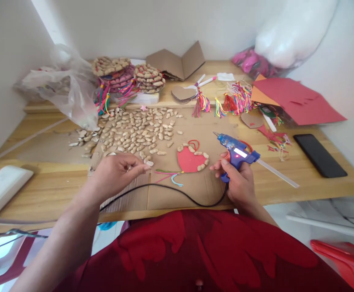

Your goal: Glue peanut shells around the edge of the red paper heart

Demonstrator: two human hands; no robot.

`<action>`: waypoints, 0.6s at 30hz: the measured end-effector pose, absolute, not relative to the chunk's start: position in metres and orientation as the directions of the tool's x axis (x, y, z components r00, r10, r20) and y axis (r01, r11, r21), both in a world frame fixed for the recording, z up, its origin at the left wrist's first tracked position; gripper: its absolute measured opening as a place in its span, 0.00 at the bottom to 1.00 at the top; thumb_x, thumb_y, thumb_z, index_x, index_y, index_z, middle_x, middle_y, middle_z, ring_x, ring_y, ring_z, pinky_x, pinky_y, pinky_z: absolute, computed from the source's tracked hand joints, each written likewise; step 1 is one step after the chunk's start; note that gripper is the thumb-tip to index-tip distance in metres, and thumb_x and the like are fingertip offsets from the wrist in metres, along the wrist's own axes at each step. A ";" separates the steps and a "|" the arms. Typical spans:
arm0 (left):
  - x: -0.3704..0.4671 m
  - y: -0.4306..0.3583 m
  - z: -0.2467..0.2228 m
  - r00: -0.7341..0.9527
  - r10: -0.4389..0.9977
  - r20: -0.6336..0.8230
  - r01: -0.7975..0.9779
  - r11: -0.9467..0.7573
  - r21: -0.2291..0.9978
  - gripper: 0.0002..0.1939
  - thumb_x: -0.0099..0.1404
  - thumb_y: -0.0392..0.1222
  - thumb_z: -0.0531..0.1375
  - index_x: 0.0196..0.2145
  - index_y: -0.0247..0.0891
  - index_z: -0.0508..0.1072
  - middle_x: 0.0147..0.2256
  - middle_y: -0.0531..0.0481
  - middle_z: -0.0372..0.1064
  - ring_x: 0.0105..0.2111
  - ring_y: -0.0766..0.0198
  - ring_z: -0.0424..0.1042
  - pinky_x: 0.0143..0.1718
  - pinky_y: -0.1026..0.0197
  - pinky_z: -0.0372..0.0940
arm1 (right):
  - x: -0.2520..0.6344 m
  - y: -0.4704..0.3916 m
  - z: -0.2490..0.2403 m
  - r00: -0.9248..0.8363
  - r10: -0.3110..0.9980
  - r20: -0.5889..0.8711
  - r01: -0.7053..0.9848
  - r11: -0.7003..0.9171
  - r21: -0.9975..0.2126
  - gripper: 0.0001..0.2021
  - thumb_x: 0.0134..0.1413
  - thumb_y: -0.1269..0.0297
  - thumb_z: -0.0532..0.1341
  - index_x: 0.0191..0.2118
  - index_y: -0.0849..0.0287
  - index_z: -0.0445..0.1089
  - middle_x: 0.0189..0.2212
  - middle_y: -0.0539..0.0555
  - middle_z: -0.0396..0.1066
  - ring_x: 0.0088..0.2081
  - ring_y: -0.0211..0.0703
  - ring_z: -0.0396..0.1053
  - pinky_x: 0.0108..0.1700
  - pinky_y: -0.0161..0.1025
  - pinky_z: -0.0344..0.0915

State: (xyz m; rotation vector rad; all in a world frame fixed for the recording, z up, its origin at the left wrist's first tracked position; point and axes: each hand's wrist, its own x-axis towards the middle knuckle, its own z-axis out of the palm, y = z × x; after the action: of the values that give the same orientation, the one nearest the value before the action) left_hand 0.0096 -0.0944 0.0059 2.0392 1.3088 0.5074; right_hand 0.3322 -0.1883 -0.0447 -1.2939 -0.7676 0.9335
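My right hand (240, 180) is wrapped round the handle of a blue hot glue gun (236, 150), its nozzle pointing up and left and a clear glue stick (279, 173) sticking out of the back. At the near edge of the peanut pile, my left hand (119, 172) is closed in a pinch on a pale half peanut shell (149, 163). Between the hands lies a red heart (189, 160) with peanut shells along its top and right edges. Colored strings (175, 175) trail from its lower left.
Loose peanut shells (131, 132) spread across the cardboard (165, 196). The glue gun's black cord (171, 187) crosses in front. Stacked peanut-covered pieces (149, 78), tassels (238, 97) and red sheets (298, 97) lie behind. A phone (320, 155) is at right, a white power strip (3, 190) at left.
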 end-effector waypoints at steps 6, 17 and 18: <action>0.040 -0.075 -0.010 0.443 0.865 0.237 0.663 -0.494 0.562 0.15 0.68 0.44 0.58 0.43 0.45 0.85 0.43 0.45 0.83 0.47 0.50 0.79 0.53 0.51 0.70 | 0.333 -0.190 -0.046 0.426 0.904 -0.030 -0.140 0.033 -0.990 0.07 0.63 0.58 0.68 0.44 0.51 0.72 0.28 0.46 0.75 0.29 0.41 0.73 0.33 0.41 0.65; 0.064 -0.056 -0.030 0.645 0.741 0.188 0.703 -0.672 0.234 0.14 0.70 0.39 0.56 0.39 0.39 0.83 0.36 0.41 0.80 0.41 0.50 0.76 0.49 0.50 0.69 | 0.328 -0.193 -0.041 0.396 0.917 -0.053 -0.103 -0.013 -0.995 0.10 0.62 0.55 0.68 0.44 0.51 0.71 0.29 0.48 0.76 0.35 0.49 0.81 0.27 0.39 0.68; 0.065 -0.056 -0.029 0.646 0.741 0.184 0.704 -0.672 0.231 0.14 0.70 0.40 0.56 0.39 0.39 0.83 0.36 0.41 0.79 0.41 0.49 0.75 0.48 0.49 0.69 | 0.328 -0.194 -0.041 0.386 0.921 -0.048 -0.094 -0.012 -0.995 0.09 0.63 0.55 0.67 0.44 0.51 0.71 0.30 0.48 0.76 0.35 0.49 0.82 0.27 0.39 0.69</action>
State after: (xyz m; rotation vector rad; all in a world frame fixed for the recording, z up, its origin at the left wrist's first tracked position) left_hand 0.0647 -0.0559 -0.0295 2.7230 1.2019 0.3988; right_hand 0.3277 -0.1936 -0.0414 -1.3275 -0.8344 0.9741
